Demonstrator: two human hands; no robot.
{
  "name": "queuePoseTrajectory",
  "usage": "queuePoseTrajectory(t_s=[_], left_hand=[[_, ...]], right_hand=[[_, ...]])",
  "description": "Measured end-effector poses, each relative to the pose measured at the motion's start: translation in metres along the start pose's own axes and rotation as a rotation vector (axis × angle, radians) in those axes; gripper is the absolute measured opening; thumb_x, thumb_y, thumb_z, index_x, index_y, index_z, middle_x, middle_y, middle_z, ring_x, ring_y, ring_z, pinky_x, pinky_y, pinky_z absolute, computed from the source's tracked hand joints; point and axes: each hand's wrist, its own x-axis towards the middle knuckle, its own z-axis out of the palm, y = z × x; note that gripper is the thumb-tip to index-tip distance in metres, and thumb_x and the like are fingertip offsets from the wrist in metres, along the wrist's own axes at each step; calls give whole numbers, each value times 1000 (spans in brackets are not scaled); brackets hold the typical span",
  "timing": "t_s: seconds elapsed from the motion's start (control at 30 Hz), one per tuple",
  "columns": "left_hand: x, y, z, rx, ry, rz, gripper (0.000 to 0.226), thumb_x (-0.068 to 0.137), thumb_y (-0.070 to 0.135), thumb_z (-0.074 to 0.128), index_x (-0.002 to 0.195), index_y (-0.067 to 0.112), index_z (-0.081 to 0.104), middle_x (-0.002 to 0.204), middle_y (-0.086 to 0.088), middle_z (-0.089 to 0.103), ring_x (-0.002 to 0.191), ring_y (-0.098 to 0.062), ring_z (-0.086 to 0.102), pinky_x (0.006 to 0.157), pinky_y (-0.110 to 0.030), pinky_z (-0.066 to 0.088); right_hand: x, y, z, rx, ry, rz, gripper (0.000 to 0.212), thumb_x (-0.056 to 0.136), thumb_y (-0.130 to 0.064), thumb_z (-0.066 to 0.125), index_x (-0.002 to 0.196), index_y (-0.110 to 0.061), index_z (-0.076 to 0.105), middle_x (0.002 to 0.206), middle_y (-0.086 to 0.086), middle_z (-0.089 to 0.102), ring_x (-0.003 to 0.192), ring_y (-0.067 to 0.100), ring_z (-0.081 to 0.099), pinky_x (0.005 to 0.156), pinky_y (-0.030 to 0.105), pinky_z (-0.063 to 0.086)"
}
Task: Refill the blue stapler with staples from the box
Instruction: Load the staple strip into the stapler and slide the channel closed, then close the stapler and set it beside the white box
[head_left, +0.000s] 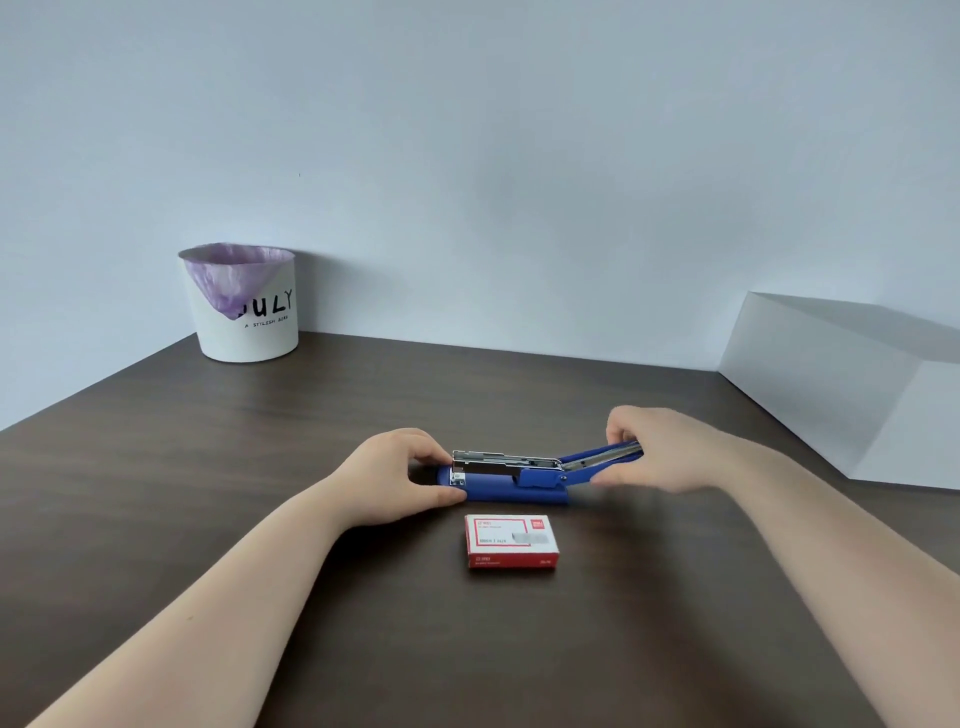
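The blue stapler (511, 488) lies on the dark wooden table (311, 441), its top arm swung open to the right and the metal staple channel exposed. My left hand (400, 475) grips the stapler's left front end, thumb and fingers on the blue base. My right hand (660, 449) holds the raised blue top arm at its far right end. Just in front of the stapler sits a closed red and white staple box (511, 540).
At the back left, a white bin (244, 306) with a purple liner stands against the wall. A white sheet or board (831, 384) leans at the right edge of the table. The wall runs along the table's far side.
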Motion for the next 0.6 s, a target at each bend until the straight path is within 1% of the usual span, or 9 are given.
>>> queuePoseTrajectory(t_s=[0.03,0.1,0.2,0.3,0.37,0.43,0.5,0.53,0.6], left_hand=[[0,-1,0,-2,1,-3,34,69,40,76,97,24,69,101,11,63,96,-5,57,78,-7,35],[1,-2,0,-10,1,-6,33,69,41,76,97,24,69,101,12,63,96,-4,57,76,-4,34],[1,-2,0,-11,4,-2,32,68,41,76,96,25,69,100,12,63,95,-5,57,77,-6,35],[0,0,1,-6,11,4,34,69,40,76,97,24,69,99,12,63,94,-5,57,82,-12,40],[0,0,1,-7,12,5,34,69,40,76,98,24,69,99,12,63,93,-4,56,77,-6,37],[0,-1,1,-8,11,3,33,69,40,76,97,24,69,100,11,63,93,-5,57,74,-1,33],[0,-2,1,-13,16,-3,32,68,41,76,95,25,69,101,10,65,93,-5,57,75,-4,35],[0,-3,1,-13,15,-5,31,68,41,76,95,26,69,101,10,65,94,-6,58,77,-8,38],[1,-3,1,-3,3,-9,30,69,42,75,93,27,69,101,9,65,94,-7,58,83,-18,43]], right_hand=[[-1,-1,-5,12,7,-11,39,69,-58,68,84,-28,49,85,-7,58,76,16,55,67,34,44],[-2,-9,-14,-28,73,-61,40,67,-52,73,88,-26,52,82,-10,55,77,18,55,65,33,44],[-1,-28,-28,0,181,-193,44,68,-36,78,104,-26,56,93,-5,53,89,18,53,74,32,44],[0,-50,-36,138,256,-314,45,73,-23,76,114,-25,57,103,-4,53,94,15,50,81,25,38],[2,-66,-33,174,263,-365,50,76,-20,74,121,-27,54,106,-10,53,94,8,46,81,19,32],[4,-79,-22,214,270,-387,54,78,-20,72,127,-27,50,112,-11,56,90,3,47,75,15,33],[6,-87,-8,279,258,-387,56,79,-20,71,129,-27,49,111,-10,60,83,2,52,69,10,35],[7,-89,-2,288,237,-385,53,79,-20,70,128,-26,51,111,-8,63,85,5,56,71,12,39],[10,-89,10,243,172,-372,42,82,-23,67,123,-23,56,113,-3,66,97,14,60,84,25,48]])
